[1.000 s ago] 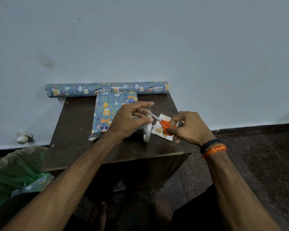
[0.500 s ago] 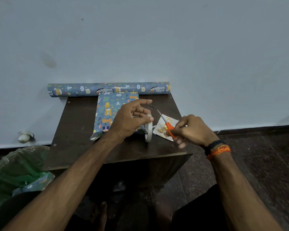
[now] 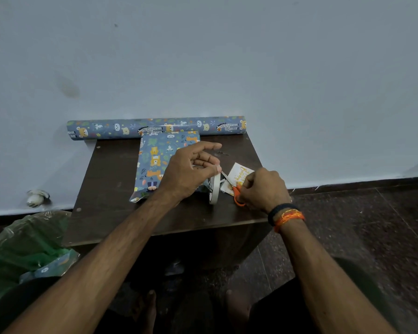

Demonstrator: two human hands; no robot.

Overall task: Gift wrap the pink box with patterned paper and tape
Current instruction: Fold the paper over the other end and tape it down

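Left hand (image 3: pixel 188 172) pinching thin, sticky tape (image 3: pixel 214 189), right hand (image 3: pixel 263 189) gripping scissors (image 3: pixel 237 192); best held at its free end.

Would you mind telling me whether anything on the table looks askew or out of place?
The paper roll lies along the wall with its left end jutting past the table edge, unsupported. The wrapped box has a loose, crumpled flap at its near corner. Nothing looks spilled or broken.

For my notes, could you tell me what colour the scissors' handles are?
Orange, seen in the head view: scissors held in the right hand.
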